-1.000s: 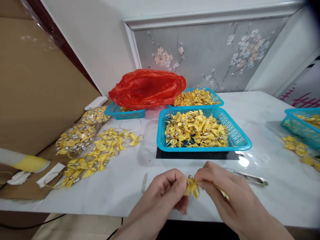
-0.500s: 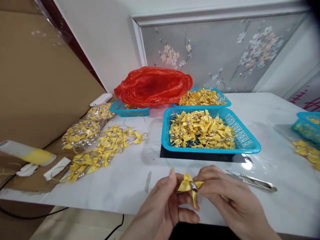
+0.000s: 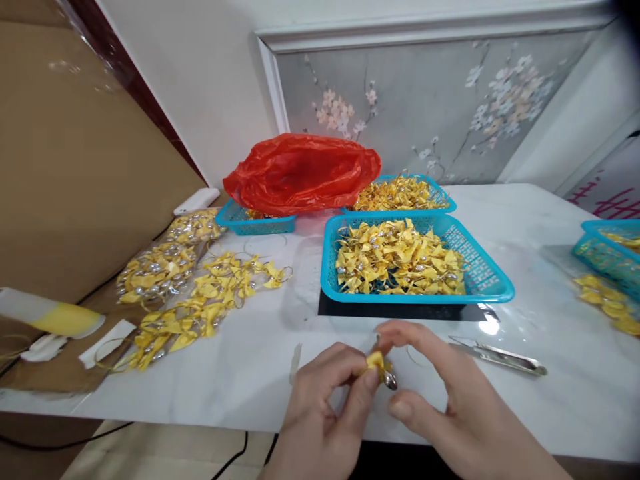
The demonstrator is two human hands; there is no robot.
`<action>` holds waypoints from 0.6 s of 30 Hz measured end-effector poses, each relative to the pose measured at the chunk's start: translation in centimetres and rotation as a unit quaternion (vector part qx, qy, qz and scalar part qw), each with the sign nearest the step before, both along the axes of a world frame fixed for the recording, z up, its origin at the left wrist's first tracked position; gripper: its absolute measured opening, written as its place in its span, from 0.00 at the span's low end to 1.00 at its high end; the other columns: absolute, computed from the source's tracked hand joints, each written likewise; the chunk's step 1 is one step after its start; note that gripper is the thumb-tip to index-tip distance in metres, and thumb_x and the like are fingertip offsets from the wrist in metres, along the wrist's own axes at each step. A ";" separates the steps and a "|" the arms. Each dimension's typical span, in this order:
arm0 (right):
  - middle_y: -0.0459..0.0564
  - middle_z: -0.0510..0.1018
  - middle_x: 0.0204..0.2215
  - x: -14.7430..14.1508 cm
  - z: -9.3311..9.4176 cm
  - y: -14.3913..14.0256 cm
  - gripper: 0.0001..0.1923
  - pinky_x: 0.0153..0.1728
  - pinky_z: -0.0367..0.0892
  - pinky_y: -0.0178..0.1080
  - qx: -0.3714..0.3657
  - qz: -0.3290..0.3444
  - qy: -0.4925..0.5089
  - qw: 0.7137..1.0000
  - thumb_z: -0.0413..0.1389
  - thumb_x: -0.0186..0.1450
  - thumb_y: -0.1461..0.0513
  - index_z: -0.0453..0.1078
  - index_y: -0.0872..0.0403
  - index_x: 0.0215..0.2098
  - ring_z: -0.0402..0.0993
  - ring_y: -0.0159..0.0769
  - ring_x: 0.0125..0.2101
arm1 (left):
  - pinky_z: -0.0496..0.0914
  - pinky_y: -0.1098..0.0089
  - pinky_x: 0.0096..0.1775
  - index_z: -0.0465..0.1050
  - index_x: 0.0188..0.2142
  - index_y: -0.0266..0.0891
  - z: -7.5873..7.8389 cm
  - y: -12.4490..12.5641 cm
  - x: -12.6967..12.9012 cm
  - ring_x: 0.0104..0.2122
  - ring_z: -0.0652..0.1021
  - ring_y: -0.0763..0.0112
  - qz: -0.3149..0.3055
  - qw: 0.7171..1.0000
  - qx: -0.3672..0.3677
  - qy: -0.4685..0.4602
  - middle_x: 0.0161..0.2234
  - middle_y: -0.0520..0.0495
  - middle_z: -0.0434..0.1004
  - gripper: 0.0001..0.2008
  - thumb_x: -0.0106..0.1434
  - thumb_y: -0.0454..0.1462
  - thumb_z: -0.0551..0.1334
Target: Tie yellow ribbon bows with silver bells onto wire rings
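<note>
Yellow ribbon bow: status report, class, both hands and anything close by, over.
Left hand pinching yellow ribbon bow. Right hand open beside it, fingers spread. Metal snips on table right of the hands.

Not much for you to read here, honestly. The only writing is on the white panel at the far right edge (image 3: 607, 193), where some pinkish-red brush strokes (image 3: 613, 202) look like handwritten characters, but they're cut off by the frame and too blurred to make out. Your blue plastic mesh baskets (image 3: 493, 283), the crumpled red plastic bag (image 3: 300, 170) and the grey wall panel painted with blossom branches (image 3: 425, 107) carry no labels, brands or numbers that you can read.
</note>
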State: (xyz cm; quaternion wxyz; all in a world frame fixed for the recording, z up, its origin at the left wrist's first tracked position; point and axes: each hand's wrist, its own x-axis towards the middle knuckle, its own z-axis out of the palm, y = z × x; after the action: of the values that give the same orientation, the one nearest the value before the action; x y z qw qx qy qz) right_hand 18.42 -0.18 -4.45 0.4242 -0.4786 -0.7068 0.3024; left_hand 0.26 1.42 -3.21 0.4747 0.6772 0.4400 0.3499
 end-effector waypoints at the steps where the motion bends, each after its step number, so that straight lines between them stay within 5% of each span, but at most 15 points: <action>1: 0.42 0.77 0.44 -0.2 0.3 0.2 0.13 0.45 0.67 0.32 -0.021 0.006 0.011 1.000 0.57 0.67 0.60 0.67 0.44 0.50 0.74 0.33 0.44 | 0.66 0.70 0.36 0.75 0.30 0.39 0.1 -0.1 -0.1 0.33 0.75 0.68 -0.020 0.999 0.027 0.012 0.31 0.48 0.74 0.12 0.70 0.38 0.57; 3: 0.43 0.75 0.34 -0.6 0.7 0.5 0.06 0.38 0.66 0.31 -0.088 0.026 0.054 0.994 0.52 0.71 0.58 0.70 0.49 0.40 0.72 0.31 0.36 | 0.66 0.70 0.37 0.75 0.31 0.39 0.0 -0.2 -0.2 0.34 0.74 0.68 -0.048 0.998 0.046 0.008 0.31 0.48 0.73 0.13 0.71 0.37 0.56; 5: 0.42 0.69 0.26 -1.0 0.8 0.7 0.15 0.31 0.62 0.31 -0.167 0.045 0.113 0.978 0.49 0.73 0.55 0.67 0.52 0.31 0.66 0.30 0.29 | 0.65 0.71 0.36 0.74 0.29 0.39 -0.3 -0.2 -0.1 0.32 0.72 0.69 -0.052 0.998 0.020 -0.032 0.29 0.49 0.70 0.14 0.71 0.38 0.56; 12: 0.42 0.65 0.24 -2.4 -0.3 0.7 0.17 0.30 0.63 0.33 -0.278 0.051 0.359 0.890 0.54 0.70 0.49 0.64 0.53 0.32 0.63 0.31 0.27 | 0.63 0.69 0.36 0.72 0.23 0.39 -2.0 -0.5 0.9 0.30 0.66 0.68 0.013 0.943 -0.218 -0.253 0.26 0.51 0.65 0.18 0.66 0.46 0.62; 18: 0.45 0.69 0.27 -2.8 0.6 0.5 0.16 0.26 0.59 0.33 -0.192 -0.038 0.164 0.967 0.50 0.72 0.51 0.67 0.52 0.33 0.65 0.33 0.29 | 0.65 0.69 0.39 0.77 0.33 0.39 -1.0 -0.5 0.6 0.34 0.70 0.66 0.068 0.947 -0.213 -0.231 0.30 0.49 0.72 0.18 0.61 0.53 0.65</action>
State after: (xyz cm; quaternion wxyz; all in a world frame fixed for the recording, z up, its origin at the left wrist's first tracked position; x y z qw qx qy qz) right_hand 15.61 0.29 -3.89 0.4460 -0.5209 -0.5377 0.4906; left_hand 0.88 0.88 -4.23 0.6715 0.4296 0.4275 0.4263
